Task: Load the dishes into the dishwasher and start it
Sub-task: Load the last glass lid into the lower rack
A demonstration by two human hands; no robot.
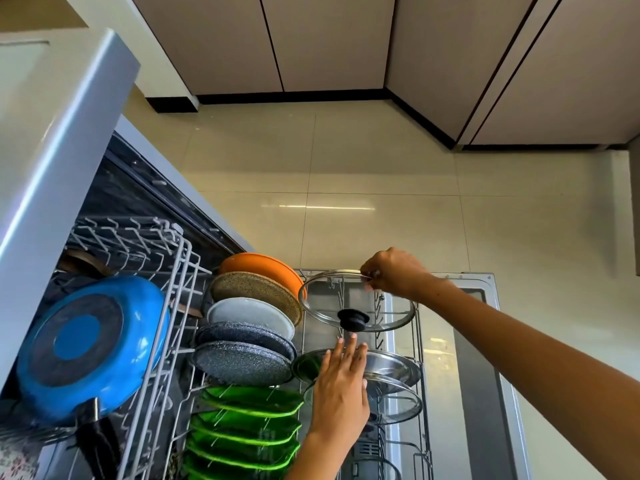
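between right hand (391, 271) fingertips, glass lid (356, 301) rim

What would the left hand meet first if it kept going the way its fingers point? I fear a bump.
Probably the black knob of the glass lid pinched by the right hand; the left hand points at it, though depth is unclear.

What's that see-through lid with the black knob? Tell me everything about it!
The glass lid is round and clear, with a shiny metal rim and a black knob in its middle. It is tilted, over the wire lower rack of the open dishwasher, to the right of the orange plate. The right hand pinches its far rim. The left hand, fingers straight, reaches up just below the knob; whether it touches cannot be told. Whether the lid rests on the rack yet is unclear.
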